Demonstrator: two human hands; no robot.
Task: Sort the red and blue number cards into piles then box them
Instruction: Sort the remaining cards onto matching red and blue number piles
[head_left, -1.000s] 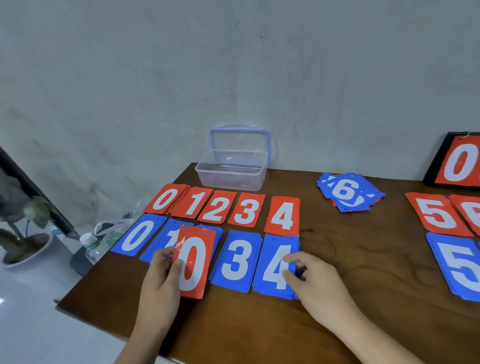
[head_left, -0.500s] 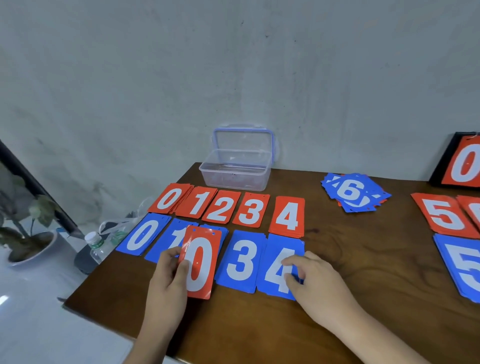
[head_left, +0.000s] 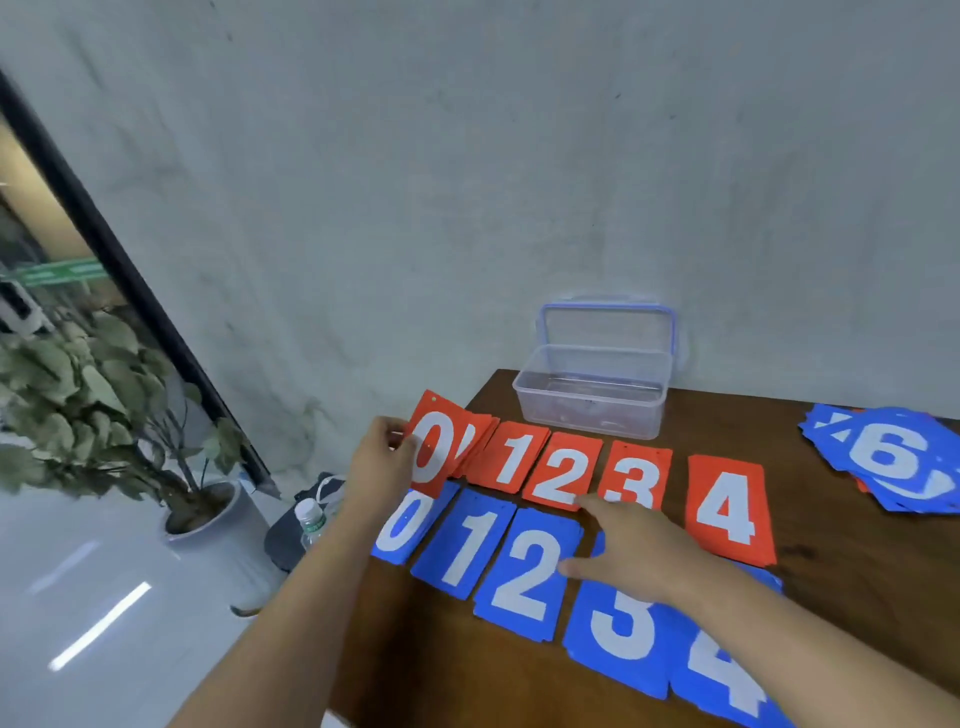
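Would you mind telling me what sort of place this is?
Probably an office or similar indoor workspace: a wooden table against a plain grey wall, a potted plant on a glossy floor, and a dark-framed glass partition behind it.

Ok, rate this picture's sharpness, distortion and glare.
Head view: motion-soft throughout, the blue 6 pile at the right edge most smeared; head view, wide-angle lens tilts the dark frame; head view, glare streaks on the floor; head view, even light on the table.
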